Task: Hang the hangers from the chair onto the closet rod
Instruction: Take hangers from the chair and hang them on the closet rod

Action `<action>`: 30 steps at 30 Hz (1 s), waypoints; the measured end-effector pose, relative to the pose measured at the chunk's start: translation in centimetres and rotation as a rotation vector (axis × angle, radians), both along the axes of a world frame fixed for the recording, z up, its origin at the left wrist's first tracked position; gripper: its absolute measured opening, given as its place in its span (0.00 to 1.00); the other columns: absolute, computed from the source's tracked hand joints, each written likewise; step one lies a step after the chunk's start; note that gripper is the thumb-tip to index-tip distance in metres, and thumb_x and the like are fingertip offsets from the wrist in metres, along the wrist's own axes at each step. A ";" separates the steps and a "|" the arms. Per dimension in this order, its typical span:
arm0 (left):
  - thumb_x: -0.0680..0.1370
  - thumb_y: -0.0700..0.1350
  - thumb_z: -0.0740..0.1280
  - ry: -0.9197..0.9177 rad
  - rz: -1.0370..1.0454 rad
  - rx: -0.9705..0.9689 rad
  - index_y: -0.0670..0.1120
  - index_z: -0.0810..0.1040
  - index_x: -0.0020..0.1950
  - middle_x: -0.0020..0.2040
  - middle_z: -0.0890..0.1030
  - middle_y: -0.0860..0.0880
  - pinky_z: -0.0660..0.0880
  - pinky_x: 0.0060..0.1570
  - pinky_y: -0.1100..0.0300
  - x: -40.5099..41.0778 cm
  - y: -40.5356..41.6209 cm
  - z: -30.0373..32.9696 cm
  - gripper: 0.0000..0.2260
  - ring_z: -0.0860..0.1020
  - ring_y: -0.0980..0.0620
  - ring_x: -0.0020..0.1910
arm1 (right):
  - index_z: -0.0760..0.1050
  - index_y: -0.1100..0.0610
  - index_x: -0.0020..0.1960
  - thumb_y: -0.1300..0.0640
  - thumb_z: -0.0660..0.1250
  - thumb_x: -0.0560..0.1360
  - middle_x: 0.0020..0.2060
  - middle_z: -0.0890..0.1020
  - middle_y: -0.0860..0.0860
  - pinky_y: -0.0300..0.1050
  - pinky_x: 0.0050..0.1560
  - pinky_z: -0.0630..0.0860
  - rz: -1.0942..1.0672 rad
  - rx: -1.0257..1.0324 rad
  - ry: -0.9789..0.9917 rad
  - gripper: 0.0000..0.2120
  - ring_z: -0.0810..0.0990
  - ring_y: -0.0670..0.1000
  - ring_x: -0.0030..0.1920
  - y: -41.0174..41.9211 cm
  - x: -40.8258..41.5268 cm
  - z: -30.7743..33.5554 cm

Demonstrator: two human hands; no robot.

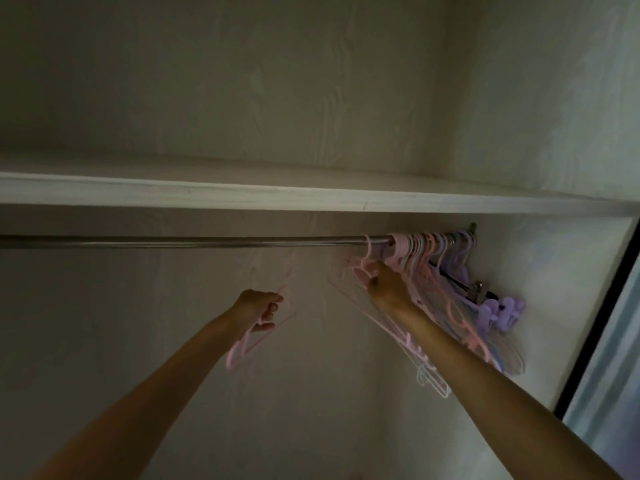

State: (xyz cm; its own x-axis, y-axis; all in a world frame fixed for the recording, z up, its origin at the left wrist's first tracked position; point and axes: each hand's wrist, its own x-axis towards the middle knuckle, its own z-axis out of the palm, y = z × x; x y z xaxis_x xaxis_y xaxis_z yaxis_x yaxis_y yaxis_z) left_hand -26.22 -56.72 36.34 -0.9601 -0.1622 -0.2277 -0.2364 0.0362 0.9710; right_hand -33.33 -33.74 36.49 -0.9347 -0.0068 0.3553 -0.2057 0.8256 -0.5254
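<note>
Nearest to us, two bare forearms reach up into the closet. Our left hand (261, 306) has its grip curled round a thin pale pink plastic hanger (247, 341), which is motion-blurred and hangs below the fist, well apart from the rod. We judge it is held low so that it waits clear of the working side.

Further in, our right hand (386, 282) has its grip closed on the neck of a second pale pink plastic hanger (363, 263). The hook of that hanger reaches the round brushed-metal closet rod (173, 241), just left of the hung set; whether it is fully seated we cannot tell. Holding at the neck gives control of the hook angle.

Beside that hand, a dense bunch of pink, white and lilac plastic hangers (436, 258) hangs on the rod, packed against the right closet wall, bodies swung to the right. Packing them there leaves the long left span of rod bare for further hangers.

Above the rod runs the white wood-grain shelf (242, 192), and behind it the pale closet back panel (207, 81). The chair is not in view, so we cannot tell how many hangers remain; we judge the task well advanced
</note>
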 end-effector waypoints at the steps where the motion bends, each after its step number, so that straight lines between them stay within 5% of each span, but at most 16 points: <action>1: 0.78 0.39 0.62 0.003 0.000 0.002 0.42 0.75 0.40 0.32 0.70 0.48 0.71 0.35 0.61 -0.1 -0.4 0.0 0.08 0.65 0.53 0.28 | 0.70 0.52 0.65 0.58 0.55 0.81 0.60 0.78 0.53 0.48 0.48 0.75 -0.003 0.028 0.023 0.15 0.79 0.56 0.54 0.1 -0.3 -0.3; 4: 0.78 0.39 0.62 0.006 -0.006 0.007 0.43 0.75 0.40 0.32 0.70 0.48 0.71 0.36 0.62 -0.5 -1.2 0.1 0.08 0.67 0.55 0.24 | 0.70 0.50 0.64 0.54 0.57 0.79 0.56 0.79 0.52 0.47 0.45 0.77 -0.076 0.268 0.216 0.14 0.80 0.54 0.52 0.4 -0.7 -0.6; 8: 0.78 0.39 0.62 0.000 -0.014 -0.011 0.43 0.75 0.39 0.32 0.70 0.48 0.71 0.35 0.63 -1.2 -1.8 0.1 0.08 0.68 0.56 0.21 | 0.65 0.58 0.70 0.52 0.59 0.76 0.65 0.72 0.58 0.54 0.62 0.69 -0.057 0.372 0.577 0.24 0.71 0.59 0.64 -0.3 -1.1 2.5; 12: 0.79 0.40 0.62 -0.023 -0.047 -0.052 0.43 0.75 0.39 0.32 0.70 0.48 0.70 0.35 0.63 -1.5 -2.0 -0.2 0.08 0.67 0.54 0.27 | 0.53 0.58 0.76 0.51 0.54 0.80 0.75 0.58 0.55 0.55 0.75 0.46 0.014 0.724 0.334 0.27 0.54 0.56 0.75 -0.1 -2.6 4.4; 17: 0.78 0.39 0.63 -0.037 -0.101 -0.125 0.43 0.76 0.40 0.33 0.72 0.47 0.72 0.37 0.62 -1.6 -2.7 -0.3 0.07 0.68 0.53 0.30 | 0.48 0.57 0.77 0.50 0.50 0.82 0.76 0.53 0.54 0.55 0.74 0.41 -0.105 0.858 0.234 0.27 0.49 0.55 0.77 2.8 -3.5 4.0; 25: 0.79 0.40 0.62 -0.094 -0.168 -0.266 0.44 0.76 0.40 0.34 0.73 0.48 0.71 0.36 0.63 -1.8 -2.9 -1.0 0.09 0.69 0.53 0.31 | 0.53 0.55 0.76 0.42 0.51 0.79 0.76 0.56 0.55 0.54 0.74 0.42 -0.145 0.852 0.214 0.30 0.51 0.55 0.76 4.5 -2.5 5.3; 28: 0.79 0.41 0.61 -0.076 -0.272 -0.403 0.45 0.77 0.41 0.35 0.75 0.48 0.70 0.33 0.65 -1.6 -3.5 -1.3 0.09 0.72 0.54 0.32 | 0.60 0.62 0.73 0.35 0.37 0.77 0.71 0.64 0.57 0.50 0.72 0.49 -0.065 0.517 0.266 0.39 0.59 0.57 0.73 2.4 1.1 5.3; 30: 0.80 0.40 0.59 -0.028 -0.387 -0.572 0.41 0.78 0.49 0.37 0.76 0.48 0.70 0.30 0.68 -1.3 -4.2 -1.5 0.08 0.73 0.55 0.32 | 0.67 0.59 0.69 0.38 0.46 0.78 0.66 0.71 0.56 0.48 0.68 0.58 0.078 0.430 0.313 0.31 0.66 0.58 0.69 0.2 3.5 4.1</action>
